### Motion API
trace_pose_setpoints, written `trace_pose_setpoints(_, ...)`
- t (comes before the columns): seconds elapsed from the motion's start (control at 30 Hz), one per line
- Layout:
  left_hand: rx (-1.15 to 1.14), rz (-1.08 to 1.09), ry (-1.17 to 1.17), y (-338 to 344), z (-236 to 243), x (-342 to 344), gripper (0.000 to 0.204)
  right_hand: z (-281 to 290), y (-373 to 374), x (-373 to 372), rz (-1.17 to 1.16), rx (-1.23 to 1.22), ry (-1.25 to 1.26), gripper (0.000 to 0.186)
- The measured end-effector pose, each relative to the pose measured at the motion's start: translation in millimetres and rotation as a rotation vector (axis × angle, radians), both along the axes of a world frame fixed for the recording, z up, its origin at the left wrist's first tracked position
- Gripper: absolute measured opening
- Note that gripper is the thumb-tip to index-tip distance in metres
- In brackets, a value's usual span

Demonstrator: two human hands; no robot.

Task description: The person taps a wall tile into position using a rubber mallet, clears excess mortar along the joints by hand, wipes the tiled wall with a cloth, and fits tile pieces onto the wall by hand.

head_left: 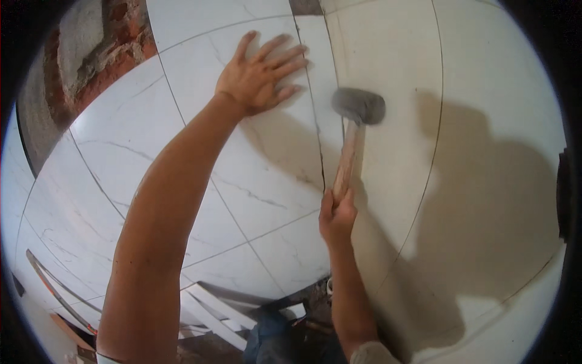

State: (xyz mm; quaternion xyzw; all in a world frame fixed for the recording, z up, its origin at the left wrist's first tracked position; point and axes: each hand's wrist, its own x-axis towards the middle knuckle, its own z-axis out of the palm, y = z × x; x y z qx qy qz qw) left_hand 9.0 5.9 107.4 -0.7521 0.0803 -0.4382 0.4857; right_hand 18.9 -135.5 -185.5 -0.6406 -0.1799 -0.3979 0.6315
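Against a white marbled wall tile [273,164] near the corner, my left hand [254,76] lies flat with its fingers spread. My right hand [339,215] grips the wooden handle of a rubber mallet [359,106], low on the shaft. The mallet's dark grey head is raised beside the corner, to the right of my left hand; it looks slightly blurred. Whether the head touches any tile I cannot tell. A narrow strip of white tile runs between the large tile and the corner.
Plain cream tiles [394,73] cover the wall on the right, where my shadow falls. Bare red brick and mortar [121,45] show at the upper left. Below lie white strips [212,309] and a curved hose-like piece [54,291]. A dark object [564,194] sits at the right rim.
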Motion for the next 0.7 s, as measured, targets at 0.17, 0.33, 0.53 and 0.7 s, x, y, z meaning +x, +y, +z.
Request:
trace_pose_setpoints(0.17, 0.033, 0.041, -0.002, -4.2, 2.8, -1.4, 0.055, -6.4, -8.3, 3.4, 0.043, -0.121, 0.188, 0.029)
trace_pose_setpoints(0.33, 0.013, 0.026, 0.011, -3.0, 8.7, -1.0, 0.054, -26.1, -34.4, -28.8, 0.081, -0.009, 0.124, 0.027)
trace_pose_setpoints(0.53, 0.100, -0.167, -0.017, 6.3, 10.4, 14.0, 0.065, -88.8, -41.8, -32.9, 0.259, 0.412, -0.080, 0.019)
trace_pose_setpoints(0.7, 0.005, -0.028, 0.080, -11.2, 7.2, 5.2, 0.065, -197.8, -5.6, -3.1, 0.073, 0.048, 0.070, 0.020)
